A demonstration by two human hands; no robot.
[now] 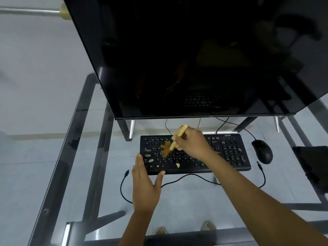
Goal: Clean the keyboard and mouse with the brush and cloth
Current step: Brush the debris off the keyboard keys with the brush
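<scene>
**Fingers on the brush, crumbs to the near left**

Fingers (179,147) of the right hand (192,142) are curled round the yellow handle of the brush (175,139), gripping it much like a pen. Its handle slants up and away from the person, while the brown bristles splay down and to the left onto the upper-left keys of the keyboard (227,153). The left hand (144,185) lies flat with straight fingers, its fingertips over the keyboard's near-left corner and the thumb touching the front edge; it grips nothing and appears to steady the board.

The keyboard sits crosswise on the glass desk (44,157), its long axis running left to right under the dark monitor (195,59). Several pale crumbs (177,165) rest on the keys: some at the left end just beyond the left fingertips, one on the bottom row nearer the person than the bristles, and a few near the number pad on the right.

From the bristles, the closest debris lies toward the person and to the left, so the next strokes would probably sweep along the rows in that direction. The mouse (262,151) lies just beside the keyboard's right end, nearer the right arm and untouched. A dark bundle at the desk's right edge may be the cloth (312,162), though that is uncertain.
</scene>
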